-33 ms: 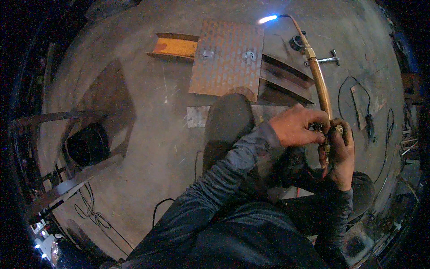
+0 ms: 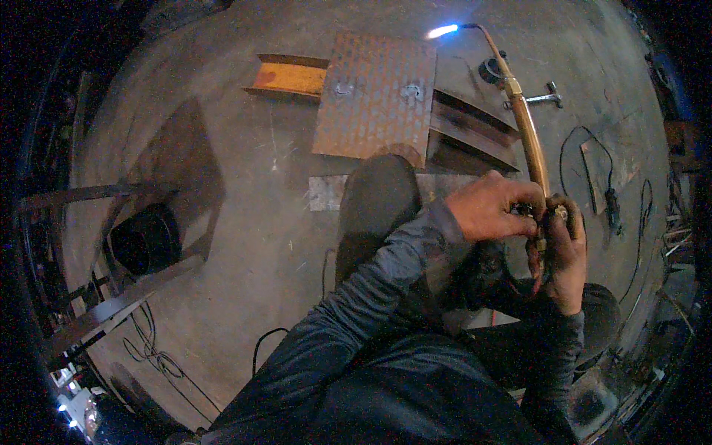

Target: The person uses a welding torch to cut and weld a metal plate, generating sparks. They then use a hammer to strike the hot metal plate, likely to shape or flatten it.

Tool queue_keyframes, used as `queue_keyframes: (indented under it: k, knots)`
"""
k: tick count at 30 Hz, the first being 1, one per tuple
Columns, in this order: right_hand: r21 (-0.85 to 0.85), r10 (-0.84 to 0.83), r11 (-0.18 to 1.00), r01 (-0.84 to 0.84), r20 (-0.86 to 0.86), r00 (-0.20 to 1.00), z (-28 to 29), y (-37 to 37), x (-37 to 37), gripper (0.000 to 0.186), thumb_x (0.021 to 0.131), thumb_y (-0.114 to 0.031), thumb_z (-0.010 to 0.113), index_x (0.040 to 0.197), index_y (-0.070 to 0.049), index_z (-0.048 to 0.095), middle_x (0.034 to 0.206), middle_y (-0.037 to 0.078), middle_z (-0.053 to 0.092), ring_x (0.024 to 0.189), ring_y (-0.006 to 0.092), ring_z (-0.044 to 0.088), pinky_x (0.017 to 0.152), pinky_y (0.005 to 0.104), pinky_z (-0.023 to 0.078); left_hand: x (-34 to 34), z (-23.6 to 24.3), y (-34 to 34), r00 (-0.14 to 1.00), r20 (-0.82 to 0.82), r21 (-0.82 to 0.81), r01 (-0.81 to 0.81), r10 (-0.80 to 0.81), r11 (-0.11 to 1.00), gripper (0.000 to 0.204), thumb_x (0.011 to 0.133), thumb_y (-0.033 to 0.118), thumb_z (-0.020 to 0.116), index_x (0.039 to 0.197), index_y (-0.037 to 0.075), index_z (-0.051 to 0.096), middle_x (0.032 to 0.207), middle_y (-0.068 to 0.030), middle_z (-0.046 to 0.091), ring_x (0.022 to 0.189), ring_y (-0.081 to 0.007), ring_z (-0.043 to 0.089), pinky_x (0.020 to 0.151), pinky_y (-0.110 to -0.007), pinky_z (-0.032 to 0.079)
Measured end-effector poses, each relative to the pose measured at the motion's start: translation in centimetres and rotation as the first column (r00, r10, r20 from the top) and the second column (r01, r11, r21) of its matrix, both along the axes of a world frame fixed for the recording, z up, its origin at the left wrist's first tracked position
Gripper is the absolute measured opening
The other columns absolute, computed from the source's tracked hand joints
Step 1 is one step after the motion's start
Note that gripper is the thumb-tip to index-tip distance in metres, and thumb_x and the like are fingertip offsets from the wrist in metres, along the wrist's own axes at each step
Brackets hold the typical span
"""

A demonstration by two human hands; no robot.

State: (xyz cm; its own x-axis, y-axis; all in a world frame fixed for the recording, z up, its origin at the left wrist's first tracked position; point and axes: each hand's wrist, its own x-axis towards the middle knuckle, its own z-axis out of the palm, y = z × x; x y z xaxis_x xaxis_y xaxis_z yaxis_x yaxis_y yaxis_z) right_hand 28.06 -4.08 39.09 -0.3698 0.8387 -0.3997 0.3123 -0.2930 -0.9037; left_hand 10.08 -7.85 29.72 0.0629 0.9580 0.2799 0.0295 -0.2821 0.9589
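My right hand (image 2: 565,256) is wrapped round the lower end of a brass gas torch (image 2: 528,137), beside its valve fittings. From the left, my left hand (image 2: 493,210) pinches a small valve knob (image 2: 523,211) on the torch body, its fingers closed. The torch points away from me, and its bent tip gives off a lit blue-white flame (image 2: 443,31). That flame appears just beyond the upper right corner of a rusty patterned steel plate (image 2: 374,96). A red hose (image 2: 528,285) leaves the torch under my hands.
Under the plate, a yellow-orange steel channel (image 2: 289,76) sticks out left and a dark steel beam (image 2: 475,130) right. A hammer (image 2: 545,98) and a round dark object (image 2: 489,70) lie beyond the torch. A black bucket (image 2: 146,239) stands left; cables (image 2: 159,356) cross the floor.
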Motion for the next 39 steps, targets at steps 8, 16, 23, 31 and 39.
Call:
queue_keyframes:
  k: [8, 16, 23, 31, 39]
  knots:
    - [-0.062, 0.065, 0.996, -0.068, -0.05, 0.997, -0.4, 0.8, 0.2, 0.028, 0.103, -0.024, 0.059, 0.128, -0.01, 0.055, 0.098, 0.002, 0.066, 0.075, 0.0085, 0.061, 0.061, 0.0223, 0.05, -0.7, -0.5, 0.5, 0.997, 0.072, -0.019, 0.033, -0.032, 0.999, 0.031, 0.086, 0.026, 0.077, 0.111, 0.007, 0.071, 0.101, -0.0109, 0.075, 0.095, -0.0249, 0.074, 0.086, -0.038, 0.057]
    - [-0.254, 0.017, 0.966, -0.053, -0.139, 0.99, -4.3, -2.2, 0.2, 0.027, 0.101, -0.019, 0.062, 0.127, -0.013, 0.054, 0.089, 0.003, 0.066, 0.061, 0.0091, 0.057, 0.047, 0.0229, 0.045, -3.4, -3.7, 1.8, 0.912, -0.085, -0.262, -0.408, 0.4, 0.875, 0.05, 0.088, 0.041, 0.072, 0.129, 0.013, 0.063, 0.108, -0.018, 0.072, 0.104, -0.0399, 0.068, 0.091, -0.046, 0.053]
    - [-0.253, 0.1, 0.965, -0.067, 0.121, 0.988, -7.0, -3.6, -0.3, 0.025, 0.103, -0.018, 0.057, 0.127, -0.014, 0.052, 0.084, 0.005, 0.065, 0.055, 0.0106, 0.056, 0.044, 0.0247, 0.044, -3.8, -8.5, 2.9, 0.904, -0.223, -0.398, -0.425, 0.363, 0.813, 0.052, 0.084, 0.044, 0.073, 0.126, 0.014, 0.066, 0.11, -0.0226, 0.071, 0.108, -0.043, 0.066, 0.095, -0.048, 0.052]
    - [-0.284, 0.133, 0.954, -0.092, 0.128, 0.983, -7.8, -3.7, -0.4, 0.027, 0.104, -0.02, 0.056, 0.13, -0.014, 0.052, 0.083, 0.005, 0.064, 0.055, 0.0111, 0.057, 0.044, 0.0251, 0.045, -3.2, -9.4, 3.0, 0.9, -0.305, -0.503, -0.43, 0.311, 0.75, 0.046, 0.083, 0.04, 0.073, 0.118, 0.01, 0.069, 0.11, -0.0218, 0.072, 0.106, -0.0408, 0.068, 0.094, -0.047, 0.052]
    - [-0.286, 0.163, 0.949, -0.131, 0.089, 0.983, -9.6, -3.7, -0.5, 0.03, 0.102, -0.023, 0.06, 0.129, -0.015, 0.052, 0.086, 0.004, 0.066, 0.055, 0.0107, 0.057, 0.044, 0.0266, 0.047, -3.4, -8.8, 2.9, 0.875, -0.388, -0.543, -0.472, 0.29, 0.695, 0.044, 0.085, 0.041, 0.07, 0.117, 0.011, 0.07, 0.113, -0.021, 0.071, 0.11, -0.0388, 0.068, 0.097, -0.046, 0.052]
